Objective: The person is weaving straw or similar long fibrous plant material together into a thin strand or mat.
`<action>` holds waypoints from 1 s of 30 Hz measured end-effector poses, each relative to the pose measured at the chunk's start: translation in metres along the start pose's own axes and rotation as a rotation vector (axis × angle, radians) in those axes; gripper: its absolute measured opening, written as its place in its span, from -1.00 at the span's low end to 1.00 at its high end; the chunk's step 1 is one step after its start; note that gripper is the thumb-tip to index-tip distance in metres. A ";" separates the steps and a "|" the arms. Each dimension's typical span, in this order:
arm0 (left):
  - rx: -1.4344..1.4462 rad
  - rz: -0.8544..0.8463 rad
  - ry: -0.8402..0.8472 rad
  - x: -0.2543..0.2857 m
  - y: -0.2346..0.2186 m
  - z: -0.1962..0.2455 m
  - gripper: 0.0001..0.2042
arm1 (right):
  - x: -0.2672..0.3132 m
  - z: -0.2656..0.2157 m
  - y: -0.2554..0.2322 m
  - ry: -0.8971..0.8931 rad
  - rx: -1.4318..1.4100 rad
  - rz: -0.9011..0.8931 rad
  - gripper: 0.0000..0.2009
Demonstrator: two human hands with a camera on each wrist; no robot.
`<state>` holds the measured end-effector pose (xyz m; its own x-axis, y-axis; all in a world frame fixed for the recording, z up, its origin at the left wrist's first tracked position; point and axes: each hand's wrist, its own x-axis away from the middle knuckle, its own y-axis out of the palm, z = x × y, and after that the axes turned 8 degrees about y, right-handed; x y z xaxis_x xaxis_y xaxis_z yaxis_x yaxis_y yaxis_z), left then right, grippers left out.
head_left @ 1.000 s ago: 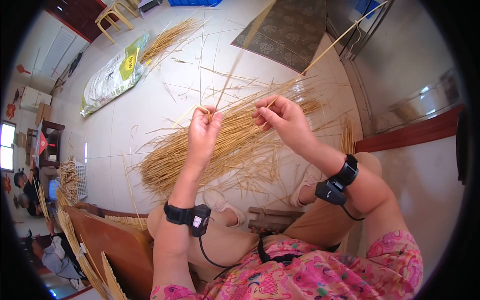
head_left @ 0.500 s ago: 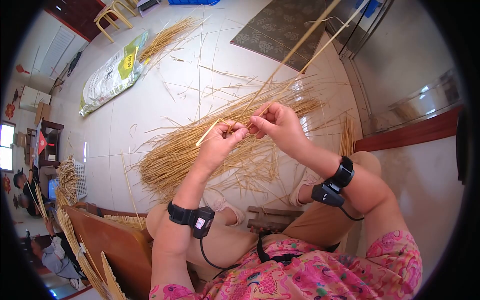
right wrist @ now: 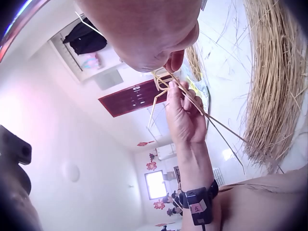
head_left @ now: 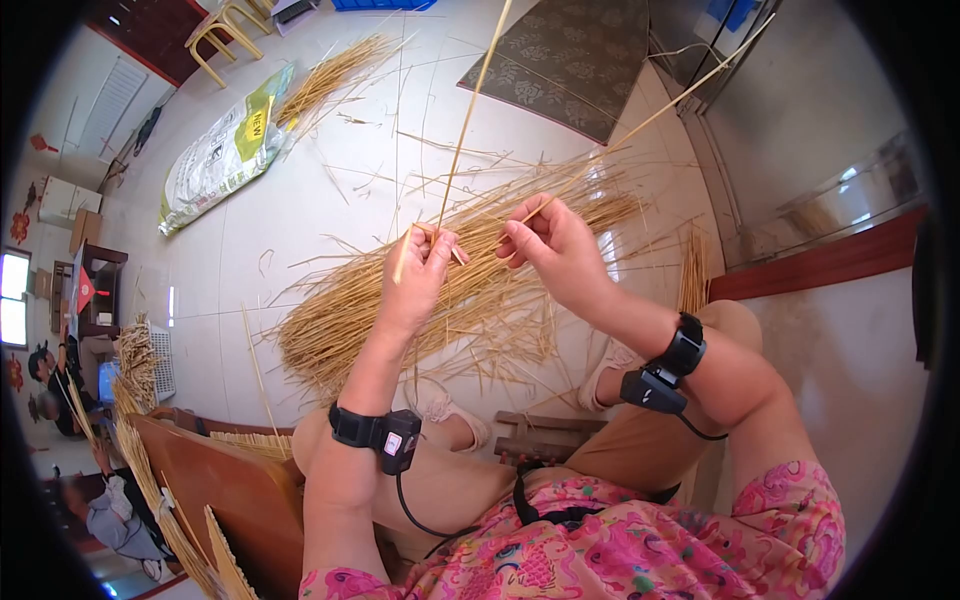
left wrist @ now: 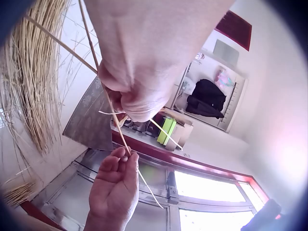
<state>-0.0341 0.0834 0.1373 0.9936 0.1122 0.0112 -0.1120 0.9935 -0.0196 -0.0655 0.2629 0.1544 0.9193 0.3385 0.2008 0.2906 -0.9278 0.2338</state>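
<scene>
In the head view my left hand (head_left: 415, 280) pinches the folded end of several straw stalks between thumb and fingers. One long stalk (head_left: 468, 120) rises from that grip, and a short pale bent piece (head_left: 403, 256) sticks out beside it. My right hand (head_left: 565, 255), a little apart, pinches another long straw (head_left: 675, 100) that slants up and right. In the right wrist view, the folded straw (right wrist: 162, 83) forms a small angular loop at the left fingertips. Below both hands a large heap of straw (head_left: 400, 300) lies on the floor.
A white and green sack (head_left: 225, 150) with more straw (head_left: 335, 78) lies beyond the heap. A dark patterned mat (head_left: 560, 70) is at the back, near a glass door. On the left are a wooden chair (head_left: 215, 480) and people farther off. A low wooden stool (head_left: 545, 440) stands between the feet.
My hands met over the heap half a second ago and have moved apart again. The long stalk at my left hand swung right, then back to near upright.
</scene>
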 end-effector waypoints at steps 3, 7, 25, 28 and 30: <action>-0.029 -0.080 0.027 0.005 0.003 0.010 -0.89 | -0.001 0.003 -0.002 0.088 0.077 -0.138 -0.94; 0.048 -0.092 -0.020 0.006 0.007 0.004 -0.86 | 0.003 0.008 0.002 0.194 0.119 -0.177 -0.94; -0.039 -0.080 -0.081 0.000 -0.005 -0.003 -0.89 | -0.003 0.004 -0.005 0.063 0.129 -0.043 -0.94; -0.102 -0.003 -0.109 -0.001 -0.006 -0.004 -0.87 | -0.006 0.005 -0.004 -0.010 0.085 0.034 -0.93; -0.093 -0.001 -0.098 0.000 -0.006 -0.002 -0.87 | -0.005 0.002 -0.003 -0.053 0.064 0.083 -0.93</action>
<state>-0.0338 0.0774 0.1350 0.9871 0.1171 0.1092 -0.1048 0.9881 -0.1125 -0.0705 0.2634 0.1510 0.9533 0.2524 0.1660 0.2272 -0.9611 0.1570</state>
